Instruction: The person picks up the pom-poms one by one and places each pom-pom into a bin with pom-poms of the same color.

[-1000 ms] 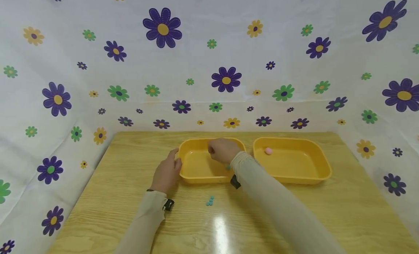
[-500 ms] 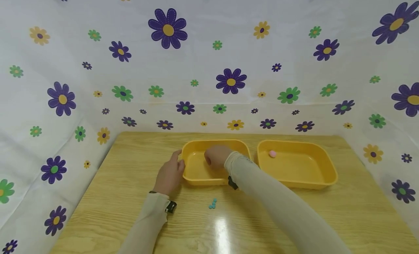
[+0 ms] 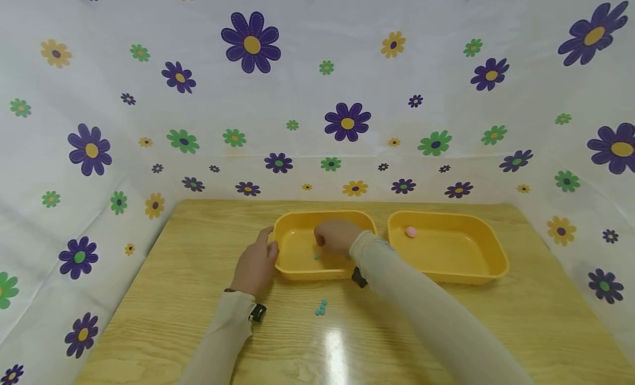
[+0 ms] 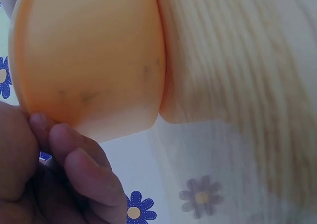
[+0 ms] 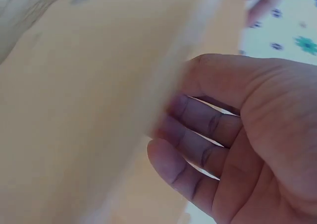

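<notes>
My left hand (image 3: 255,263) is at the left end of the left yellow tray (image 3: 312,274). In the left wrist view, its thumb and bent fingers (image 4: 94,177) pinch the tray's edge. Down inside that tray reaches my right hand (image 3: 339,236), with its back upward. The right wrist view shows its fingers (image 5: 190,144) loosely bent, but the tray wall hides the thumb and index tips, so anything between them is hidden. Beside the right hand lies a tiny blue-green piece (image 3: 316,257); a second blue-green piece (image 3: 349,256) sits partly covered near the wrist.
To the right stands another yellow tray (image 3: 451,252) with a pink ball (image 3: 410,231) near its back left corner. Several blue pieces (image 3: 322,308) lie on the wooden table (image 3: 198,225) in front. A flowered cloth (image 3: 297,87) surrounds the table's back and sides.
My right hand has shifted slightly within the left tray, first left, then back right. A small blue-green piece now shows left of it. The left hand stays at the rim.
</notes>
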Demonstrator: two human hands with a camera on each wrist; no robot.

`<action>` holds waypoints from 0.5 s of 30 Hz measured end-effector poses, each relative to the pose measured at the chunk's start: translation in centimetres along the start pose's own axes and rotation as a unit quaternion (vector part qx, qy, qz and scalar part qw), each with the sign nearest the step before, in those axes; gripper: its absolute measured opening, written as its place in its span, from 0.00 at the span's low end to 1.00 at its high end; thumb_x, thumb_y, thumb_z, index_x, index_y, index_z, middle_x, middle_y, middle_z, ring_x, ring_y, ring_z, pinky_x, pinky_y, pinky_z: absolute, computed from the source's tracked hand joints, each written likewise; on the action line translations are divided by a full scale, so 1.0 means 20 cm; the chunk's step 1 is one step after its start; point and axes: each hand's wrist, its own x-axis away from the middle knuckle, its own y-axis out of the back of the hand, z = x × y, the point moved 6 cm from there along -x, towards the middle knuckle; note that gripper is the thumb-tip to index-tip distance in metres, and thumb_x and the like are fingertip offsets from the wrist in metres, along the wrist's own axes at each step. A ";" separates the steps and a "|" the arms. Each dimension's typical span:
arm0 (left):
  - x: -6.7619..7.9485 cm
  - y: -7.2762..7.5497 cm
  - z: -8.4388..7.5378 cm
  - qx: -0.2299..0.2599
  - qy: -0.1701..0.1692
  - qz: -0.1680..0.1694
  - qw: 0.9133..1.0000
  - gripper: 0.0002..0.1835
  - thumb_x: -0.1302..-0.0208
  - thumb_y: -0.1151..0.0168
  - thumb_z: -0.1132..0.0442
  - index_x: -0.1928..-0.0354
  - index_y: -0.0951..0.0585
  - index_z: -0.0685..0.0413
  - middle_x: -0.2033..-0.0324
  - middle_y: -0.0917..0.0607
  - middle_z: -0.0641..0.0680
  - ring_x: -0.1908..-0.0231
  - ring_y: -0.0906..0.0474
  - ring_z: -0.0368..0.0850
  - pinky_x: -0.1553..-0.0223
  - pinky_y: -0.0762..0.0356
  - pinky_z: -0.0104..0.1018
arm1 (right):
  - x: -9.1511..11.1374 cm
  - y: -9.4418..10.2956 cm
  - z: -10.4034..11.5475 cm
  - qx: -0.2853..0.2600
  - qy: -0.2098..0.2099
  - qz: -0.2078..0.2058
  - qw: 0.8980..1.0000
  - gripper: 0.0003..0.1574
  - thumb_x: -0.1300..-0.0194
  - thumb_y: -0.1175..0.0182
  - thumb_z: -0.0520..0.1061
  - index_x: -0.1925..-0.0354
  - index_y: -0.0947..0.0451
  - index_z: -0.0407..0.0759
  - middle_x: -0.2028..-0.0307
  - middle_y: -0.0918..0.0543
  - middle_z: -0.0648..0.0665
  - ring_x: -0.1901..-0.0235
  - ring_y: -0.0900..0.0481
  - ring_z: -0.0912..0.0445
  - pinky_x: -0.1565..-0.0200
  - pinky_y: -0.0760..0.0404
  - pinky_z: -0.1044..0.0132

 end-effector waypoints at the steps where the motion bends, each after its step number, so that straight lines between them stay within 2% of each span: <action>1: 0.00 0.00 0.00 0.002 0.000 0.000 1.000 0.26 0.18 0.54 0.57 0.24 0.35 0.58 0.52 0.12 0.63 0.64 0.15 0.49 0.58 0.17 0.50 | 0.02 0.01 0.00 -0.010 0.000 -0.004 1.000 0.03 0.30 0.36 0.39 0.60 0.17 0.47 0.62 0.16 0.51 0.65 0.22 0.57 0.55 0.20 0.60; 6: 0.00 0.00 0.01 0.004 0.003 0.003 1.000 0.26 0.18 0.54 0.57 0.24 0.36 0.58 0.51 0.12 0.63 0.62 0.15 0.50 0.55 0.17 0.51 | 0.18 0.12 0.03 -0.047 0.003 -0.034 0.998 0.03 0.29 0.35 0.40 0.58 0.18 0.43 0.62 0.15 0.49 0.67 0.20 0.56 0.57 0.19 0.60; 12: 0.00 0.00 0.01 -0.004 0.010 0.008 1.000 0.26 0.18 0.54 0.57 0.24 0.36 0.58 0.54 0.12 0.63 0.69 0.20 0.47 0.60 0.20 0.47 | 0.37 0.18 0.06 -0.062 0.022 -0.130 0.989 0.03 0.30 0.34 0.40 0.58 0.17 0.43 0.64 0.15 0.51 0.66 0.21 0.58 0.58 0.19 0.61; 15: 0.00 0.00 0.00 -0.006 0.011 0.006 1.000 0.26 0.18 0.54 0.57 0.24 0.36 0.58 0.51 0.12 0.64 0.66 0.18 0.48 0.57 0.19 0.49 | 0.43 0.17 0.07 -0.082 0.032 -0.168 0.982 0.03 0.31 0.33 0.40 0.59 0.16 0.44 0.66 0.16 0.53 0.67 0.22 0.59 0.60 0.19 0.64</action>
